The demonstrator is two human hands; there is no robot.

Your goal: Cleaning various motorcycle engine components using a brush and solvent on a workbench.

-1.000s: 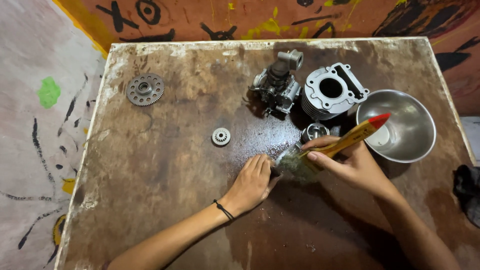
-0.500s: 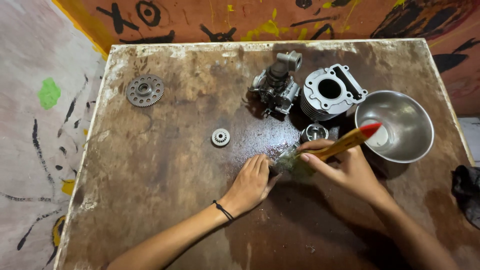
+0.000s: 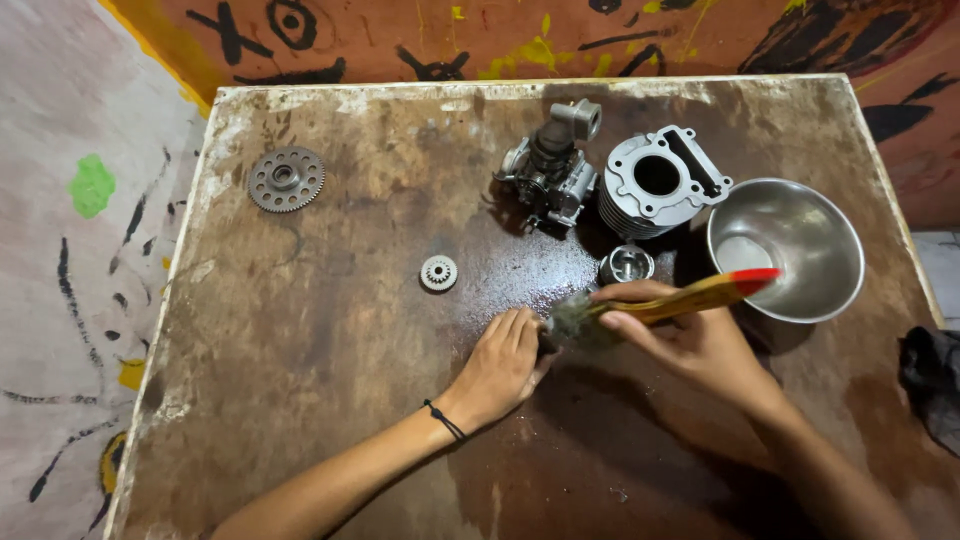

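Worn brown table [image 3: 300, 380] fills the view, pale chipped edges, painted floor on the far and left sides. Left hand [image 3: 500, 365] lies palm down near the table's middle, fingers [image 3: 520, 330] extended flat and pressing on something small under the tips; can't tell what it is. Right hand [image 3: 700, 345] grips a paintbrush [image 3: 690, 298] by its yellow handle, red tip pointing away to the right, fingers clenched around the shaft. Brush bristles [image 3: 572, 318] touch the left fingertips, on a wet-looking patch of table.

Just beyond the right fingers: small piston [image 3: 626, 264]. Farther out past it: finned cylinder block [image 3: 655, 182] and carburetor [image 3: 550, 165], side by side, near touching. Steel bowl [image 3: 790, 248] sits right of the right fingers, the brush's red tip over its rim; bowl is close to the table's right edge. Small gear [image 3: 438, 272] lies left of and beyond the left fingers, apart. Large sprocket [image 3: 286, 179] well off to the far left, near that edge. Dark rag [image 3: 935, 385] at the right edge.

Open room: whole left half and the near strip of the table.
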